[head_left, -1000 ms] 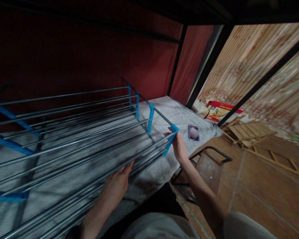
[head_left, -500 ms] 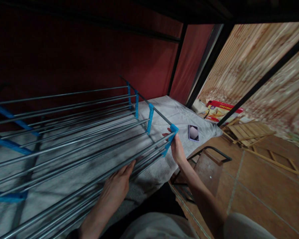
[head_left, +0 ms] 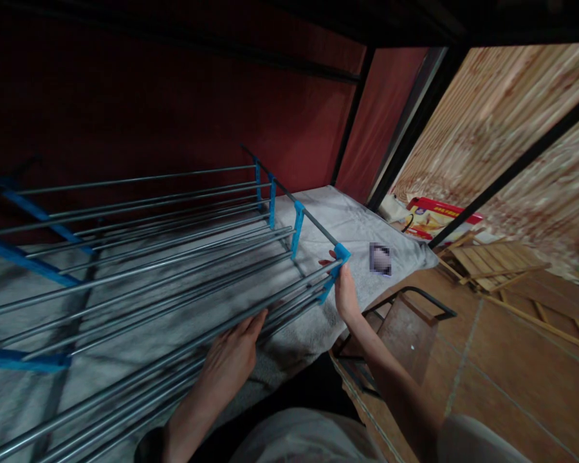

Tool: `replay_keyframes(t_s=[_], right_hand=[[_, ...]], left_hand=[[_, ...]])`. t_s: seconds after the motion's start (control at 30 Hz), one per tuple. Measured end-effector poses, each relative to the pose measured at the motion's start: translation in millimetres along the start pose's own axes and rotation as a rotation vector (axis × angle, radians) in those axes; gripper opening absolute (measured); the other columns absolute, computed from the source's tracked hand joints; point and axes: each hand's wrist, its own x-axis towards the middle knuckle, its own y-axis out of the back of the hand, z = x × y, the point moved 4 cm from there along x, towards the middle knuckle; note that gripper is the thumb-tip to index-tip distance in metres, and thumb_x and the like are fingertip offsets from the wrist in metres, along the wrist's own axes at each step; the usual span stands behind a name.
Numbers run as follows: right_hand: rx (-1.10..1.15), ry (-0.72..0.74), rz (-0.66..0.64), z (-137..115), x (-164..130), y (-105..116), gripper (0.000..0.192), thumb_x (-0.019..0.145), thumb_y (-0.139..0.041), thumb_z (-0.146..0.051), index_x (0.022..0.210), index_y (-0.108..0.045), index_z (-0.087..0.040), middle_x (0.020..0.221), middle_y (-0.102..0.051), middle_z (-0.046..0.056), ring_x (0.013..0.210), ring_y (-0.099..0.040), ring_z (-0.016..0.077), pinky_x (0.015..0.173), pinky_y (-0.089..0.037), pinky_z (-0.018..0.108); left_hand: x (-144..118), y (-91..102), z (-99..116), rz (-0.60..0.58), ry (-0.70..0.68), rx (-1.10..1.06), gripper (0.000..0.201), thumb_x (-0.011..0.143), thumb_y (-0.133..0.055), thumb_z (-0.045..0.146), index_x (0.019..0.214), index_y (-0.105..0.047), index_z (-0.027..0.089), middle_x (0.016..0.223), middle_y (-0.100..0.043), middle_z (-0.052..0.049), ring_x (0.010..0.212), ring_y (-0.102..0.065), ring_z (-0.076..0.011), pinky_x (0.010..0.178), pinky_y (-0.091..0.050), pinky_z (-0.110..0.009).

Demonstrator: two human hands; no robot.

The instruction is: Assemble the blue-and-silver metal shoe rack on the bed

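Lying on its side across the grey-sheeted mattress (head_left: pixel 367 225): a metal-rod rack (head_left: pixel 164 257) with blue plastic brackets, long steel rods running from far left to the near right corner. Left hand (head_left: pixel 231 360) pressed flat onto the nearest rods, fingers stretched along them, thumb tucked under the lowest bar; a loose clasp on the rods rather than a tight fist. Right hand (head_left: pixel 345 292) up at the rack's right end, grip clenched around the blue corner bracket (head_left: pixel 338 263), fingertips poking out just past the rod ends. Rack's bulk stretching away to the left of both hands, the bracket end squarely inside the right grip, the lower rail directly under the left palm. Further blue brackets (head_left: pixel 296 225) lined up behind along the dark cross bar. Just beyond the right hand, on the mattress edge, a small phone (head_left: pixel 380 258), apart from the rack. Red wall behind, black bed frame post (head_left: pixel 352 122) rising at the corner. Below the right forearm, a brown stool with black frame (head_left: pixel 405 321) on the tiled floor. Further right, a red box (head_left: pixel 439 215) and wooden slats (head_left: pixel 492 260) on the floor.
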Motion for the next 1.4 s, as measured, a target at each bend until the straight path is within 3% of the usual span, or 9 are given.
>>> replay_keyframes(t_s=[0.2,0.37,0.6,0.67,0.87,1.03,1.13,1.3,1.4], right_hand=[[0.187,-0.081,-0.055,-5.3,-3.4,-2.9,0.067,0.098,-0.044,-0.073,0.133,-0.067,-0.021,0.121,-0.075,0.008,0.121,-0.067,0.0218,0.116,-0.043,0.044],[0.253,-0.059,-0.018,-4.6,1.2,0.2,0.062,0.097,-0.046,-0.071,0.126,-0.069,-0.021,0.132,-0.071,0.009,0.128,-0.063,0.0228,0.121,-0.040,0.045],[-0.243,0.147,0.234,-9.7,-39.9,26.3,0.049,0.099,-0.051,-0.049,0.137,-0.059,-0.019,0.141,-0.060,0.013,0.132,-0.055,0.0242,0.117,-0.041,0.049],[-0.408,0.303,0.114,-20.0,-66.5,20.9,0.038,0.100,-0.053,-0.040,0.131,-0.062,-0.020,0.133,-0.062,0.012,0.128,-0.057,0.0249,0.115,-0.043,0.051],[-0.560,0.698,-0.673,-43.2,-136.1,-42.5,0.033,0.101,-0.049,-0.015,0.126,-0.067,-0.027,0.132,-0.066,0.010,0.125,-0.063,0.0242,0.104,-0.053,0.045],[-0.599,0.899,-0.926,-52.3,-165.0,-109.2,0.043,0.100,-0.047,-0.009,0.141,-0.060,-0.020,0.140,-0.065,0.010,0.131,-0.060,0.0232,0.111,-0.049,0.044],[-0.680,0.940,-1.046,-56.1,-179.6,-146.2,0.041,0.102,-0.047,-0.012,0.141,-0.061,-0.016,0.144,-0.064,0.011,0.134,-0.058,0.0243,0.118,-0.044,0.045],[-0.861,0.896,-1.228,-64.1,-196.6,-200.6,0.045,0.107,-0.040,-0.017,0.148,-0.058,-0.014,0.145,-0.064,0.012,0.130,-0.062,0.0253,0.114,-0.047,0.045],[-0.952,0.867,-1.351,-67.2,-205.3,-228.6,0.047,0.107,-0.037,-0.018,0.151,-0.054,-0.017,0.143,-0.066,0.012,0.123,-0.067,0.0244,0.105,-0.052,0.040]], left_hand=[[-2.4,10.9,7.4,-0.005,0.027,0.018,0.066,0.091,-0.038,-0.004,0.151,-0.057,0.016,0.143,-0.069,-0.011,0.122,-0.072,-0.0243,0.101,-0.058,-0.038],[-4.7,19.3,15.7,0.053,0.014,0.028,0.047,0.103,-0.047,0.013,0.148,-0.059,0.019,0.135,-0.073,-0.011,0.115,-0.074,-0.0244,0.095,-0.059,-0.036],[-12.7,18.2,16.7,0.142,0.030,0.100,0.046,0.102,-0.056,0.016,0.147,-0.059,0.019,0.126,-0.076,-0.011,0.107,-0.075,-0.0247,0.091,-0.058,-0.038],[-20.0,18.7,17.7,0.182,0.047,0.135,0.048,0.101,-0.054,0.014,0.149,-0.058,0.019,0.127,-0.075,-0.011,0.108,-0.073,-0.0255,0.093,-0.058,-0.040],[-69.0,21.0,24.9,0.364,-0.021,0.191,0.052,0.098,-0.047,0.006,0.148,-0.057,0.018,0.141,-0.067,-0.013,0.131,-0.060,-0.0271,0.113,-0.045,-0.047],[-143.8,19.9,12.2,0.592,0.096,0.109,0.036,0.101,-0.047,0.007,0.126,-0.069,0.020,0.115,-0.075,-0.010,0.110,-0.066,-0.0224,0.101,-0.050,-0.038],[-193.3,22.3,-16.3,0.759,0.334,0.093,0.027,0.101,-0.052,0.010,0.119,-0.069,0.021,0.103,-0.073,-0.007,0.096,-0.066,-0.0212,0.088,-0.051,-0.035],[-272.4,28.0,-94.6,1.209,0.924,-0.060,0.020,0.099,-0.060,0.032,0.114,-0.063,0.019,0.112,-0.067,-0.011,0.109,-0.064,-0.0274,0.091,-0.054,-0.041],[-286.1,27.0,-133.1,1.208,1.003,-0.252,0.045,0.092,-0.066,0.043,0.129,-0.058,0.019,0.132,-0.064,-0.015,0.123,-0.062,-0.0305,0.098,-0.055,-0.045]])
